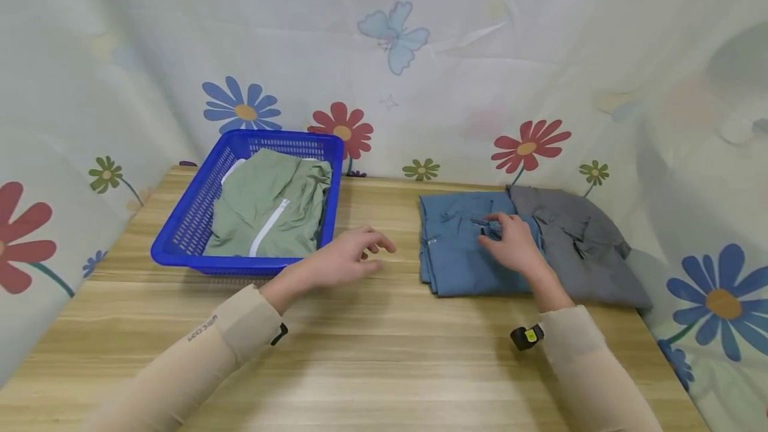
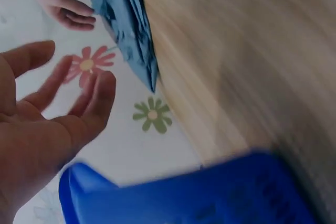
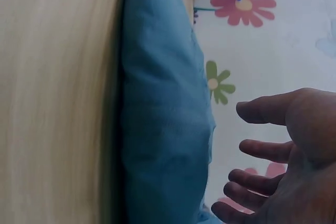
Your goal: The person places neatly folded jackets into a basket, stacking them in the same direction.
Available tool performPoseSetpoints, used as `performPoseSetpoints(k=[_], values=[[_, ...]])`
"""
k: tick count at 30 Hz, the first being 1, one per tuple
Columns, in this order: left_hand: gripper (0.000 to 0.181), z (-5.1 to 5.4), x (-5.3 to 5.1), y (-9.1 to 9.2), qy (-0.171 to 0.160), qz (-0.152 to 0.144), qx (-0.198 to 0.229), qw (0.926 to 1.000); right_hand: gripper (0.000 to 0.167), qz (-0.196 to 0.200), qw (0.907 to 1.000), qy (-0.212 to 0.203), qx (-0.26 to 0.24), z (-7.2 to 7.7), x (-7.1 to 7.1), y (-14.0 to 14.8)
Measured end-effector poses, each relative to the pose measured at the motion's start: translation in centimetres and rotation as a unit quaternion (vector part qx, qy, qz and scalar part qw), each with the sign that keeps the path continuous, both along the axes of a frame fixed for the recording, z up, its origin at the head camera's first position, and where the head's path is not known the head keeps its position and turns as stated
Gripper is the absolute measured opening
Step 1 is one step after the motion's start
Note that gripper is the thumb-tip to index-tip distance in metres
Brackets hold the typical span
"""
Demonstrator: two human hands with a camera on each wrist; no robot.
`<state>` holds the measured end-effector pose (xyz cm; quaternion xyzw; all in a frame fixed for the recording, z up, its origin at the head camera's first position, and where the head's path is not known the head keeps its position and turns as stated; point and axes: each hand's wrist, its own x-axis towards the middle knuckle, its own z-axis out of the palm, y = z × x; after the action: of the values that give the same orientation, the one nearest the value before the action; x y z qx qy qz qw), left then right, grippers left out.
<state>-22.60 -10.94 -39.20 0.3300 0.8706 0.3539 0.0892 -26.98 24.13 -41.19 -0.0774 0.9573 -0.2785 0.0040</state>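
A blue folded garment [image 1: 456, 252] lies on the right half of the table, partly beside a grey garment [image 1: 576, 245]. Over the blue one hovers my right hand [image 1: 513, 242], fingers loosely bent and apart; the right wrist view shows a gap between that hand [image 3: 283, 166] and the cloth [image 3: 163, 108]. My left hand [image 1: 345, 257] is in the air just right of the blue basket [image 1: 174, 255], its fingers relaxed and holding nothing. Inside the basket sits a green garment [image 1: 246, 205] with a white zip.
The wooden table [image 1: 384, 365] reaches to a white curtain [image 1: 456, 85] printed with flowers and a butterfly. Some white cloth [image 1: 231, 172] shows under the green garment at the basket's left. A dark band with a small yellow-green display [image 1: 531, 335] is on the right wrist.
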Motion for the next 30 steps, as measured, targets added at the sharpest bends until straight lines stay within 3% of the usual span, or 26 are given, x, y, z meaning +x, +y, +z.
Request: performPoseSetpoints(k=[10,18,24,30], values=[[0.031,-2.0,-0.2,3.1,-0.05,0.016,0.006,0.9986,0.055,0.025,0.9982,-0.033,0.044,-2.2,-0.8,1.1],[0.038,-3.5,-0.6,4.1,-0.094,0.082,0.007,0.9922,0.053,0.009,0.9986,-0.032,0.041,-3.5,-1.1,0.6],[0.045,-4.6,-1.2,4.3,-0.105,0.127,0.011,0.9862,0.054,0.017,0.9988,-0.036,0.029,-3.6,-1.0,-0.3],[0.046,-4.9,-1.8,4.3,-0.122,0.155,0.027,0.98,0.053,0.036,0.9985,-0.036,0.019,-3.3,-0.8,-1.9]])
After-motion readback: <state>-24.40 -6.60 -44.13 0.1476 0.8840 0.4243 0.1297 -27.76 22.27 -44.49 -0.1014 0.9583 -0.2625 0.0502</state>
